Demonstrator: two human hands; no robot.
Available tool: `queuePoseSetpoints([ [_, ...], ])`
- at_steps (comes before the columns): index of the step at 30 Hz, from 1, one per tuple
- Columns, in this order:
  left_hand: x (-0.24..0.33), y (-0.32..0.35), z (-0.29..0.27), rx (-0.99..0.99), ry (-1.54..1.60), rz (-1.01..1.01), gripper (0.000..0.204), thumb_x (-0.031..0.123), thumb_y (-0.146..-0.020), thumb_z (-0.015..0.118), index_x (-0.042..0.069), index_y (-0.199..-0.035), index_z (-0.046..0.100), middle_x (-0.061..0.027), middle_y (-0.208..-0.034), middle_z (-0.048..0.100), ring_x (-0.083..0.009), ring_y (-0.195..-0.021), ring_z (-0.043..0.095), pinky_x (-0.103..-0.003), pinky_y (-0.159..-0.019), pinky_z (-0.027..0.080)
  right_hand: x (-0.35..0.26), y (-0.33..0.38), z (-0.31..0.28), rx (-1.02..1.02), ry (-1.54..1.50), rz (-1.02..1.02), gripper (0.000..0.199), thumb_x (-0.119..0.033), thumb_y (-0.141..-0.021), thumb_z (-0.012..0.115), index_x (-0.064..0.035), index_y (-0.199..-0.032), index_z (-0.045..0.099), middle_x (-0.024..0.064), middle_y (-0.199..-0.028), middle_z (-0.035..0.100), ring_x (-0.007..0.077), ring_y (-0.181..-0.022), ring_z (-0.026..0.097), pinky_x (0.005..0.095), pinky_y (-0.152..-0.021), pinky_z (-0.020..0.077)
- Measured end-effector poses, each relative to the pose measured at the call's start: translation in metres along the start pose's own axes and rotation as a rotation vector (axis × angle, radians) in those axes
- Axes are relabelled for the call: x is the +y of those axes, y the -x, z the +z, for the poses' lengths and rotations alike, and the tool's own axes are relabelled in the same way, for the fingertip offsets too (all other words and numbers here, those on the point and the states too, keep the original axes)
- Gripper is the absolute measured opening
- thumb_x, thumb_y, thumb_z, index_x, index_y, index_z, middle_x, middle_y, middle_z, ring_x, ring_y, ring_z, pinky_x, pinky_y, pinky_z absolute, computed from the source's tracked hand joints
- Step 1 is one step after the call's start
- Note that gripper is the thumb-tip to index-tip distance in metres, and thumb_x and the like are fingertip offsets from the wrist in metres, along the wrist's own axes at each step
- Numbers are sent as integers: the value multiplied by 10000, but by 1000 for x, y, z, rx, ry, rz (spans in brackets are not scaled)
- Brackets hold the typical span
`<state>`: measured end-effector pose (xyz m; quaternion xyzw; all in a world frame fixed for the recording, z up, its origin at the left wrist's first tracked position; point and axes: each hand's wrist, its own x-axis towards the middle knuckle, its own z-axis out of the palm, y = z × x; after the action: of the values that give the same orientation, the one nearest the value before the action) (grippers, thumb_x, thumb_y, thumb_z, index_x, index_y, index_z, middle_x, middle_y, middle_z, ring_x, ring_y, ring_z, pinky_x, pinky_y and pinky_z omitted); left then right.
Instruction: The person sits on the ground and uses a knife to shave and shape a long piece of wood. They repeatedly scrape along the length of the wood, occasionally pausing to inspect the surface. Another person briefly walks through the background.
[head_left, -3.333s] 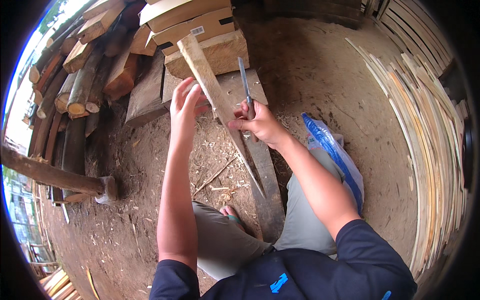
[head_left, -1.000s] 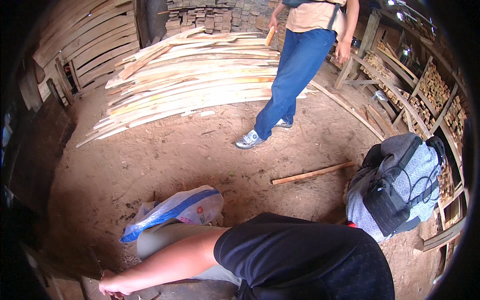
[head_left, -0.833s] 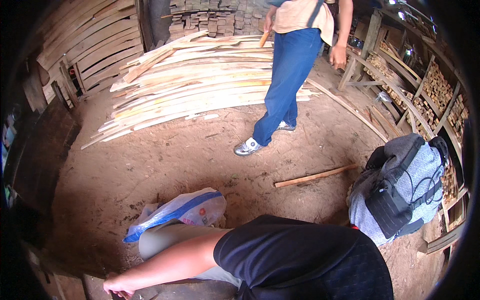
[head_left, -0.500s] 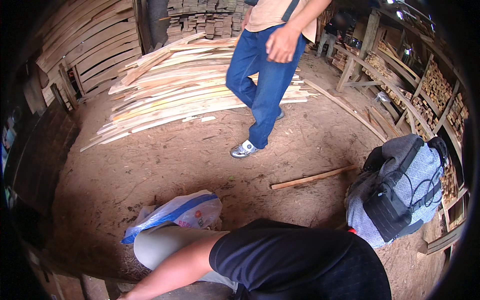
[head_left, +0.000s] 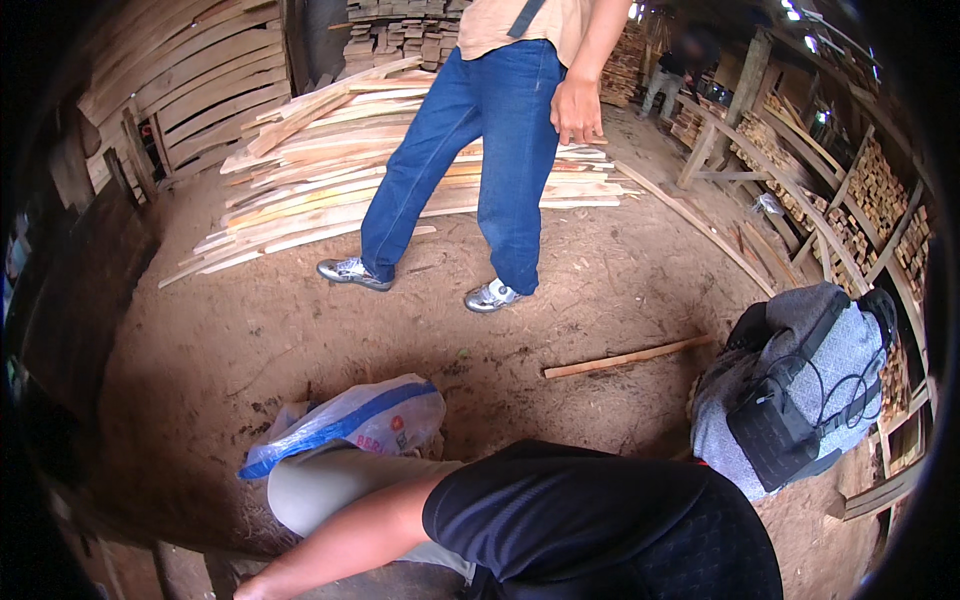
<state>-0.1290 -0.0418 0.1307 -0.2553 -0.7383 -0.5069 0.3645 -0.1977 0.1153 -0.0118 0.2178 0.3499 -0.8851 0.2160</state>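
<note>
- Head: right hand [head_left: 248,590] cut off at lower edge; can't tell if it's clamped on anything.
- Left hand out of frame; together or apart, can't tell.
- Wood block [head_left: 186,574] at lower left, just beside right hand; contact unclear.
- Bag [head_left: 385,420] just beyond knee [head_left: 320,490].
- Stick [head_left: 628,357] on ground [head_left: 530,415], near backpack [head_left: 800,390].
- Co-worker [head_left: 512,115] stands in front of planks [head_left: 300,190].
</note>
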Motion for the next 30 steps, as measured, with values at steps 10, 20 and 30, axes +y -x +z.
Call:
queuePoseSetpoints([
  [10,-5,31,-36,-86,-140,-52,329,194,-860,673,1,-1108,575,-125,-1074,610,-196,-963,586,-334,-855,465,43,0,33,-104,86,-47,153,-185,-748,611,-36,-774,587,125,-727,623,271,-618,621,455,-529,521],
  [20,19,78,-101,-298,371,-896,258,72,-971,489,52,-1229,478,-114,-1095,622,-169,-983,598,-294,-875,487,50,119,81,229,70,-257,176,-152,-846,711,-43,-793,584,88,-744,650,159,-563,640,292,-419,509],
  [30,22,69,-68,-544,457,-1366,498,190,-899,578,46,-1332,380,-119,-1227,534,-218,-1022,578,-334,-760,519,50,109,69,313,306,-295,437,-214,-784,797,-63,-910,408,88,-817,605,122,-589,624,224,-361,406],
])
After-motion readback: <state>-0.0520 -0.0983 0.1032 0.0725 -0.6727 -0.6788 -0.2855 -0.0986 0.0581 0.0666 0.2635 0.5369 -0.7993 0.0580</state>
